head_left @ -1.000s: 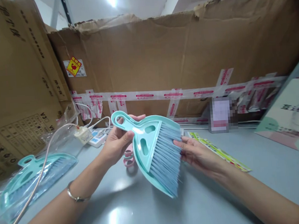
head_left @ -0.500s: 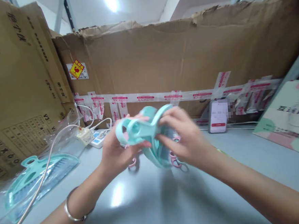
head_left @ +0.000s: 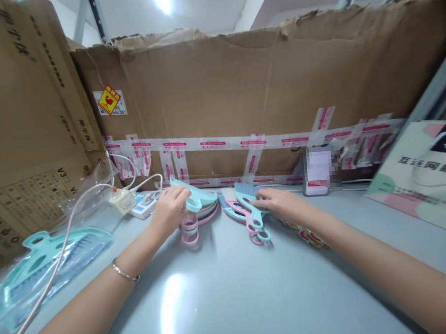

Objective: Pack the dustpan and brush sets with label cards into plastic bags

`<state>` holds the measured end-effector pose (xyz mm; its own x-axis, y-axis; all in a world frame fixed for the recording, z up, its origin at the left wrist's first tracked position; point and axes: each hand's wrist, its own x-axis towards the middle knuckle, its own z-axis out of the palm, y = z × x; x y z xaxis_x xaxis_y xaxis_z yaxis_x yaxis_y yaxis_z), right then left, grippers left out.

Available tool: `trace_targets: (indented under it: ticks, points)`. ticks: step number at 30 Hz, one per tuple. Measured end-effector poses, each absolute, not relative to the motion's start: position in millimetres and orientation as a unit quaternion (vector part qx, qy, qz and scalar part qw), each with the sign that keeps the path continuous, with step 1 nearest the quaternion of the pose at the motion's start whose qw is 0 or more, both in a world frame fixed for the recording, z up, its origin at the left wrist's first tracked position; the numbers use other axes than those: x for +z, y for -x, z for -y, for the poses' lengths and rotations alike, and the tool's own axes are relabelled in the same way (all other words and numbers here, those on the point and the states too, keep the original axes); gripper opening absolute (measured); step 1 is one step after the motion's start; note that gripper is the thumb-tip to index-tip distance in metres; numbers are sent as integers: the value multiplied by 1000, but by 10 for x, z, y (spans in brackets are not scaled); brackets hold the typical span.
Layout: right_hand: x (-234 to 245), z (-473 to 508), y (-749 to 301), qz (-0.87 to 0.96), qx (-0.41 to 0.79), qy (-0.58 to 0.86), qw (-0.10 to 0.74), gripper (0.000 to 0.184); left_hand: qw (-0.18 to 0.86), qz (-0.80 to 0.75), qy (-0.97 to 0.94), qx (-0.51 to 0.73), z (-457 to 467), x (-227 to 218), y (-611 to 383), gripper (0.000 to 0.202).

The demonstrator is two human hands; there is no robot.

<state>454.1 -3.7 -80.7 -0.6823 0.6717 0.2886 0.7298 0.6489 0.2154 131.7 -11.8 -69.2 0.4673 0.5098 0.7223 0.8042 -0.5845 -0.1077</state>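
A second ago both hands held dustpan and brush together above the table (head_left: 231, 288); now the set is split and laid down. The left hand (head_left: 171, 207) curls over the teal dustpan (head_left: 200, 196), atop the stack of dustpans (head_left: 207, 215). Just beside it, the right hand (head_left: 282, 205) closes its fingertips on the teal brush (head_left: 248, 200), atop the brush pile (head_left: 234, 209). At far left, a clear plastic bag (head_left: 10, 299) holds another teal set (head_left: 42, 256).

A teal dustpan (head_left: 200, 196) lies tilted on top of a small stack of pink and teal dustpans (head_left: 192, 229) at the back of the counter (head_left: 224, 289), with the left hand (head_left: 170, 207) gripping its left rim. Just to its right, a teal brush (head_left: 249, 202) with blue bristles lies on pink brushes (head_left: 236, 210). Its bristles point backward, and the right hand (head_left: 279, 205) touches its handle.
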Motion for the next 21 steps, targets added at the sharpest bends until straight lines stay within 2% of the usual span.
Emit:
trace_targets:
  ticks: [3, 6, 9, 11, 15, 21]
  points:
    - [-833, 8, -4535, 908, -112, 396, 74, 67, 182, 456, 846, -207, 216, -657, -1343, 19]
    - [-906, -36, -4559, 907, -57, 405, 99, 71, 91, 489, 859, -122, 366, -540, -1382, 13]
    - [-1050, -71, -4590, 905, -25, 392, 162, 71, 30, 499, 862, -80, 450, -487, -1390, 41]
    - [-1146, -86, -4602, 900, -15, 388, 198, 70, 7, 508, 858, -76, 452, -508, -1376, 54]
    - [-1223, -99, -4601, 899, -19, 371, 231, 65, -17, 513, 853, -94, 424, -566, -1357, 63]
    - [-1071, 86, -4502, 867, -71, 363, 335, 45, 28, 493, 855, -155, 622, -531, -1498, 73]
